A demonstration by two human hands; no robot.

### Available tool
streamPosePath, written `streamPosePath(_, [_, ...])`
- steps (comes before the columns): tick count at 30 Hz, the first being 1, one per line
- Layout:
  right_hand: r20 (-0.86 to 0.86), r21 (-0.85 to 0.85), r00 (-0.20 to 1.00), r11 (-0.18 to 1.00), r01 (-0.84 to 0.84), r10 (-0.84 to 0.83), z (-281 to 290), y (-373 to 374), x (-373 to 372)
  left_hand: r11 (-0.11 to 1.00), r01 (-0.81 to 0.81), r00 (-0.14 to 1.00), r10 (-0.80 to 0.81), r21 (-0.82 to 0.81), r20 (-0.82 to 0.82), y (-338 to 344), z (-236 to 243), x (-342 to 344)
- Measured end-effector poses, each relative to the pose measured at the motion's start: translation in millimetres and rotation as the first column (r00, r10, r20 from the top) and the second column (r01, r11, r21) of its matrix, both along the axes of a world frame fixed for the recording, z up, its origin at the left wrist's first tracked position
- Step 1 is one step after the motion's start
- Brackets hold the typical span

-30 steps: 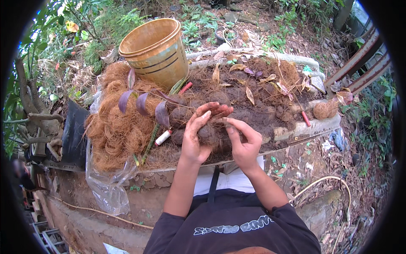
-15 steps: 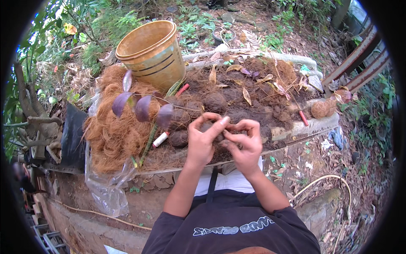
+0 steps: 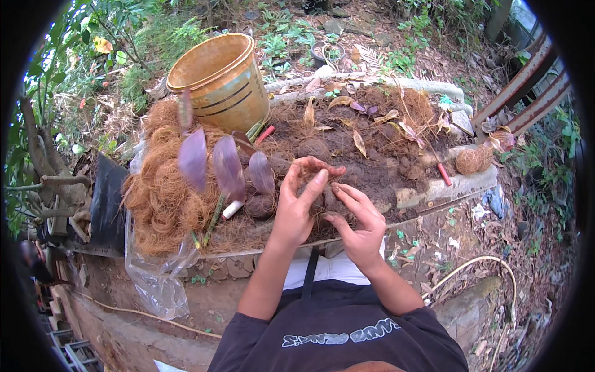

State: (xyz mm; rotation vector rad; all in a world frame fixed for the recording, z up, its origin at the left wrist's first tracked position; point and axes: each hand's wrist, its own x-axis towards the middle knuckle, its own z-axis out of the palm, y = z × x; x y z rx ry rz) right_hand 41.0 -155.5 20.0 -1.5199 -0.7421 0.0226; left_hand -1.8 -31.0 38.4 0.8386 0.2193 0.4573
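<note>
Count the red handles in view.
2: one red handle beside the yellowish bucket, another red handle at right near the pale slab. Others may lie hidden in the soil or fibre.

Half a second on | my left hand: curled fingers now stretched out | my right hand: pinch loosened, thumb dropped away from the fingers | purple leaves: swung rightward, blurred, one now covering the upper end of the white handle

On the slab lie fiber left of the left hand, a red stick right of the right hand — and soil beyond both.
</note>
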Motion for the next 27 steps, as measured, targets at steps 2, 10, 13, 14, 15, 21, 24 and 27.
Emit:
streamPosePath(2, [0.205, -0.029, 0.978, 0.999, -0.029, 0.034, -4, 0, 9, 0.996, 0.087, 0.996, -0.087, -0.001, 0.028, 4, -5, 1])
streamPosePath(10, [0.473, -0.162, 0.881, 0.982, 0.096, -0.008, 0, -6, 21, 0.989, 0.147, 0.988, -0.148, -0.023, -0.053, 5, -11, 1])
streamPosePath(13, [0.112, -0.197, 0.994, 0.980, 0.035, -0.013, 2, -8, 22, 0.993, 0.112, 0.986, -0.108, 0.025, -0.126, 2, -9, 3])
streamPosePath(14, [0.049, -0.158, 0.999, 0.987, 0.013, -0.005, 3, -8, 25, 0.992, 0.123, 0.981, -0.116, 0.034, -0.155, 3, -10, 2])
streamPosePath(15, [-0.014, -0.116, 1.000, 0.993, -0.007, 0.005, 2, -6, 28, 0.990, 0.134, 0.975, -0.124, 0.045, -0.184, 4, -11, 2])
streamPosePath(21, [-0.539, 0.305, 0.676, 0.865, -0.399, 0.502, 14, -1, 35, 0.994, 0.097, 0.995, -0.097, 0.051, -0.014, 1, -20, 1])
streamPosePath(24, [-0.562, 0.315, 0.630, 0.843, -0.435, 0.535, 4, 0, 30, 0.978, 0.159, 0.985, -0.149, 0.135, -0.083, 8, -18, -2])
streamPosePath(27, [-0.420, 0.167, 0.845, 0.943, -0.288, 0.333, -5, 5, 23, 0.995, 0.086, 0.991, -0.081, 0.052, -0.103, 6, -18, 3])
